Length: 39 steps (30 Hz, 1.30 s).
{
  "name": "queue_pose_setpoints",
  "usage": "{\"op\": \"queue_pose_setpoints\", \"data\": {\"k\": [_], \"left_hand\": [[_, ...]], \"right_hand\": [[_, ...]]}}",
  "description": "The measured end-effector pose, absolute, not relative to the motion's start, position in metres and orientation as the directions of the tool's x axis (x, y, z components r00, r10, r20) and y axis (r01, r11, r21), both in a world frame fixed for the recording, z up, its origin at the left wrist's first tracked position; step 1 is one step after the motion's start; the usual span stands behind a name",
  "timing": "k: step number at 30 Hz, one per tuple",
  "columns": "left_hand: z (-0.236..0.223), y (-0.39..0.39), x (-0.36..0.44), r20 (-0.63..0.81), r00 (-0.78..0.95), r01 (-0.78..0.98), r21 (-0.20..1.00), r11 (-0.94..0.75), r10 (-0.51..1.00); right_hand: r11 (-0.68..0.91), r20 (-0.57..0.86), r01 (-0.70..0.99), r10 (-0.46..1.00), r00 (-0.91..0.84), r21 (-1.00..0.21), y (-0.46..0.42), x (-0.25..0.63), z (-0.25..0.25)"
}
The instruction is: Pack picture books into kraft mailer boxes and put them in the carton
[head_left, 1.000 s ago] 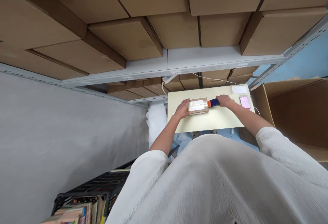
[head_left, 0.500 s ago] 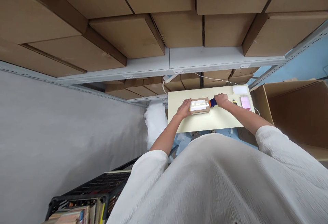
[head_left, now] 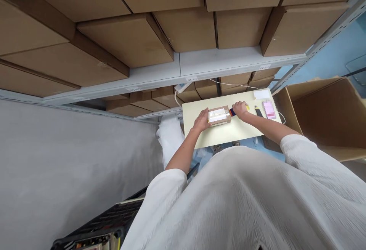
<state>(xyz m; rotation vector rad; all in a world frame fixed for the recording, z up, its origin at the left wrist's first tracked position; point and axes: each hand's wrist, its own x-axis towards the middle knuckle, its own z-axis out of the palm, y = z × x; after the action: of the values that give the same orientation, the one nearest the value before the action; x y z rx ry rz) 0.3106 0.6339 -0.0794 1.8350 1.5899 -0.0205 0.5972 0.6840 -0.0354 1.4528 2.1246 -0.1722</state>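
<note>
A small cardboard box (head_left: pixel 219 122) lies on a pale yellow tabletop (head_left: pixel 208 140), with a white label and a shiny clear strip along its top. My left hand (head_left: pixel 201 119) grips the left end of this box. At the opposite end, my right hand (head_left: pixel 240 109) is closed around a dark blue and orange tape dispenser (head_left: pixel 231 112), mostly covered by the fingers. Its orange edge is close against the box; whether they touch is hard to tell. To the right of that hand lies a black and yellow box cutter (head_left: pixel 259 111).
A pink phone-like item (head_left: pixel 269 109) and a white card (head_left: pixel 261 94) lie at the table's right end. Beside it stands a big open carton (head_left: pixel 328 116). Shelves (head_left: pixel 243 59) with brown cartons overhang the far side. A black crate (head_left: pixel 114 219) is at lower left.
My head view has shifted, so the table appears a little farther left. My right hand has moved slightly closer to the box with the tape dispenser. The left hand keeps its grip.
</note>
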Motion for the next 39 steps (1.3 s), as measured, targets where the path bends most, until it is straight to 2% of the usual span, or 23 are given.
{"op": "queue_pose_setpoints", "data": {"k": [3, 7, 10, 12, 14, 16, 24, 26, 28, 32, 36, 39], "left_hand": [[-0.081, 0.631, 0.311, -0.432, 0.250, 0.869, 0.495, -0.004, 0.866], [-0.083, 0.630, 0.309, -0.440, 0.260, 0.863, 0.505, -0.002, 0.859], [-0.083, 0.631, 0.308, -0.442, 0.259, 0.862, 0.507, 0.001, 0.859], [-0.082, 0.631, 0.308, -0.444, 0.259, 0.863, 0.506, 0.001, 0.858], [-0.081, 0.630, 0.308, -0.444, 0.261, 0.863, 0.506, -0.001, 0.857], [-0.081, 0.630, 0.308, -0.442, 0.264, 0.864, 0.504, -0.006, 0.857], [-0.082, 0.630, 0.308, -0.432, 0.270, 0.868, 0.495, -0.024, 0.861], [-0.081, 0.630, 0.308, -0.430, 0.267, 0.872, 0.489, -0.026, 0.862], [-0.081, 0.629, 0.308, -0.427, 0.271, 0.871, 0.490, -0.031, 0.863], [-0.079, 0.628, 0.308, -0.413, 0.284, 0.863, 0.504, -0.043, 0.865], [-0.077, 0.626, 0.308, -0.404, 0.288, 0.856, 0.516, -0.044, 0.868], [-0.075, 0.625, 0.309, -0.398, 0.289, 0.854, 0.518, -0.047, 0.870]], "right_hand": [[0.368, -0.532, 0.921, 0.809, -0.251, 0.125, 0.685, 0.605, -0.037], [0.229, -0.569, 0.971, 0.808, -0.153, 0.064, 0.707, 0.643, -0.030], [-0.003, -0.612, 1.000, 0.791, -0.003, -0.008, 0.716, 0.675, -0.025], [-0.193, -0.660, 0.978, 0.745, 0.091, -0.084, 0.710, 0.689, -0.027], [-0.314, -0.692, 0.938, 0.710, 0.131, -0.145, 0.699, 0.696, -0.033], [-0.350, -0.698, 0.921, 0.703, 0.138, -0.170, 0.685, 0.698, -0.041], [-0.318, -0.647, 0.930, 0.751, 0.129, -0.184, 0.652, 0.690, -0.053], [-0.294, -0.626, 0.934, 0.773, 0.107, -0.203, 0.646, 0.686, -0.044], [-0.205, -0.561, 0.948, 0.827, 0.035, -0.243, 0.640, 0.682, -0.028], [0.163, -0.257, 0.931, 0.933, -0.253, -0.326, 0.645, 0.671, 0.027], [0.456, 0.044, 0.857, 0.887, -0.459, -0.243, 0.698, 0.645, 0.086], [0.574, 0.173, 0.804, 0.817, -0.550, -0.154, 0.756, 0.617, 0.113]]}}
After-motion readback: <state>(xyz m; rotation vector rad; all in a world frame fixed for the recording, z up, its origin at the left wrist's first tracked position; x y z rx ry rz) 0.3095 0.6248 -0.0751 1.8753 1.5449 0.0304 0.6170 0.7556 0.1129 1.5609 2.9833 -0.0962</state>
